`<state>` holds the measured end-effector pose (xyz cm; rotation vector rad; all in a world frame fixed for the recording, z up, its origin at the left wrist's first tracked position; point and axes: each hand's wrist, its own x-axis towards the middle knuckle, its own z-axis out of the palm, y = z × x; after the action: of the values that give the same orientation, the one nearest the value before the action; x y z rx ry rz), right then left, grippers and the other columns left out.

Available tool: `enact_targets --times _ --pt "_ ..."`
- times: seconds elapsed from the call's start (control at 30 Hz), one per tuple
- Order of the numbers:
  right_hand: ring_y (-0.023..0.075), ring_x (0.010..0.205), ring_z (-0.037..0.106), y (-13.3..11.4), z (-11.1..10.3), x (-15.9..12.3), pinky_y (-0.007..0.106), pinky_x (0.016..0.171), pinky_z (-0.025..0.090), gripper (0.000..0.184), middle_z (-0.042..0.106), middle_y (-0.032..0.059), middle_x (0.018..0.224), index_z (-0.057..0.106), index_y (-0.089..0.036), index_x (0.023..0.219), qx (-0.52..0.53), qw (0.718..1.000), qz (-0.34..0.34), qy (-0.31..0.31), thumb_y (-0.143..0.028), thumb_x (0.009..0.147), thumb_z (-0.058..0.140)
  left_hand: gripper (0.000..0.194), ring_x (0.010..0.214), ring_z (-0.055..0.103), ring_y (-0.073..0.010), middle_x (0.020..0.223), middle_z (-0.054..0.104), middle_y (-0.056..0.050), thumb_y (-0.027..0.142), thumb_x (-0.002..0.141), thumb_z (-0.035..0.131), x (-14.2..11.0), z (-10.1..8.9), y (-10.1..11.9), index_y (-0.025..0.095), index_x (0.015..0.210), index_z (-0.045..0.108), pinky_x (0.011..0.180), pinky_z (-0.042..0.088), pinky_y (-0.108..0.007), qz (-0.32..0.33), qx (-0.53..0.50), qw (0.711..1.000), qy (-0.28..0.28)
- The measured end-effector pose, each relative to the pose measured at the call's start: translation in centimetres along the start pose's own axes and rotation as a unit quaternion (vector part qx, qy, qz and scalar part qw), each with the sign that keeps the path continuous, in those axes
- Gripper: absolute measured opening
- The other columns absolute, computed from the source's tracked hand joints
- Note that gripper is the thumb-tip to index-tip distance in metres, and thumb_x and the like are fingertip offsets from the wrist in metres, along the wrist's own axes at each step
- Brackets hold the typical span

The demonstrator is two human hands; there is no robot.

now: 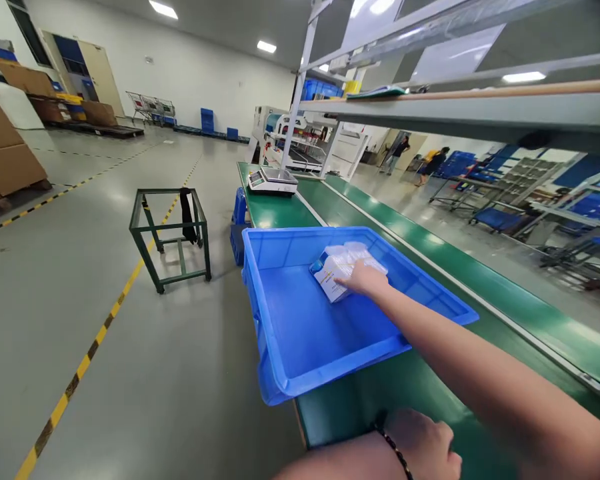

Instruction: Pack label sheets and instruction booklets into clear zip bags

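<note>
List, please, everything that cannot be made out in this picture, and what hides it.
All in the head view:
- Small print on the white box: too small, partly covered by the right hand.
- The right hand's grip on the far side: hidden by the hand itself.
- Inside of the left hand: turned away, cut by the bottom edge.
- Reading on the scale: too small.
- Work of the two distant people: small, blurred.

Blue crate, green tabletop, yellow-and-black striped floor tape.

A dark beaded bracelet circles the wrist of the left hand.
</note>
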<state>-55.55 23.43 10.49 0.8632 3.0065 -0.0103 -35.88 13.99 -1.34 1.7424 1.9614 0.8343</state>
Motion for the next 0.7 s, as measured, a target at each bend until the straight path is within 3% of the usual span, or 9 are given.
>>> enact_targets --times 0.07,0.13,0.2,0.27,0.33,0.43,0.53,0.6,0.7 --pt "0.0404 0.120 0.026 -0.9 0.6 0.2 0.057 0.091 0.025 0.076 0.025 0.0181 0.137 0.033 -0.018 0.126 -0.027 0.997 -0.072 -0.004 -0.049 0.063 0.061 0.038 0.072 0.060 -0.0234 0.079 0.064 -0.011 0.037 0.071 0.034 -0.2 -0.2 0.1 0.014 0.093 0.056 0.058 0.046 -0.033 0.002 0.000 1.000 0.001" --pt "0.0372 0.126 0.012 -1.5 1.0 0.1 0.056 0.096 0.015 0.076 0.019 0.0052 0.141 0.039 -0.030 0.123 -0.061 0.982 -0.177 -0.027 -0.038 0.055 0.070 0.037 0.071 0.061 -0.0238 0.077 0.064 -0.011 0.037 0.071 0.033 -0.4 -0.7 0.3 0.014 0.089 0.056 0.056 0.046 -0.033 0.008 0.000 1.000 -0.005" --pt "0.0359 0.127 0.008 -1.8 1.3 0.3 0.058 0.096 0.009 0.070 0.023 -0.0001 0.140 0.048 -0.033 0.116 -0.154 0.939 -0.302 -0.056 -0.028 0.051 0.073 0.037 0.070 0.061 -0.0238 0.077 0.064 -0.011 0.036 0.071 0.033 -0.7 -1.3 0.5 0.013 0.088 0.056 0.056 0.046 -0.032 0.014 -0.003 1.000 -0.010" --pt "0.0345 0.126 0.012 -1.8 1.7 0.8 0.061 0.095 0.006 0.055 0.030 0.0003 0.138 0.053 -0.032 0.110 -0.249 0.887 -0.384 -0.062 -0.021 0.058 0.068 0.037 0.071 0.061 -0.0238 0.078 0.064 -0.012 0.035 0.071 0.032 -0.8 -1.7 0.6 0.012 0.088 0.056 0.056 0.046 -0.032 0.019 -0.007 0.999 -0.026" --pt "0.0334 0.126 0.016 -1.7 2.0 1.7 0.061 0.095 0.004 0.041 0.038 0.0031 0.133 0.057 -0.029 0.106 -0.287 0.874 -0.389 -0.047 -0.014 0.067 0.058 0.038 0.072 0.061 -0.0241 0.079 0.064 -0.013 0.035 0.071 0.032 -0.8 -1.9 0.7 0.011 0.089 0.055 0.056 0.046 -0.032 0.023 -0.011 0.999 -0.044" --pt "0.0367 0.124 0.018 -2.0 2.3 3.2 0.065 0.091 0.003 0.031 0.046 0.0107 0.124 0.062 -0.022 0.099 -0.286 0.894 -0.345 -0.024 -0.011 0.074 0.047 0.039 0.073 0.061 -0.0250 0.081 0.064 -0.014 0.035 0.071 0.032 -0.6 -1.8 0.7 0.010 0.089 0.055 0.057 0.046 -0.033 0.017 -0.018 0.998 -0.066" --pt "0.0340 0.124 0.019 -2.4 2.1 3.9 0.060 0.094 0.005 0.028 0.048 0.0098 0.122 0.062 -0.021 0.097 -0.271 0.902 -0.335 -0.029 -0.014 0.073 0.050 0.040 0.074 0.061 -0.0263 0.083 0.064 -0.015 0.035 0.072 0.031 -0.5 -1.9 0.6 0.010 0.090 0.055 0.056 0.046 -0.034 0.012 -0.018 0.997 -0.078" --pt "0.0313 0.123 0.024 -2.6 1.8 3.6 0.053 0.097 0.013 0.033 0.047 0.0090 0.123 0.060 -0.022 0.102 -0.253 0.904 -0.340 -0.052 -0.020 0.069 0.059 0.040 0.074 0.061 -0.0262 0.082 0.064 -0.015 0.036 0.072 0.030 -0.6 -2.1 0.6 0.010 0.091 0.055 0.056 0.046 -0.034 0.010 -0.017 0.997 -0.080" --pt "0.0302 0.108 0.044 -2.8 1.8 2.9 0.043 0.089 0.033 0.038 0.056 0.0127 0.109 0.061 -0.014 0.098 -0.229 0.918 -0.307 -0.103 -0.032 0.065 0.065 0.038 0.073 0.061 -0.0248 0.080 0.064 -0.014 0.035 0.071 0.031 -0.7 -2.5 0.6 0.011 0.090 0.055 0.057 0.046 -0.034 0.012 -0.019 0.997 -0.076"
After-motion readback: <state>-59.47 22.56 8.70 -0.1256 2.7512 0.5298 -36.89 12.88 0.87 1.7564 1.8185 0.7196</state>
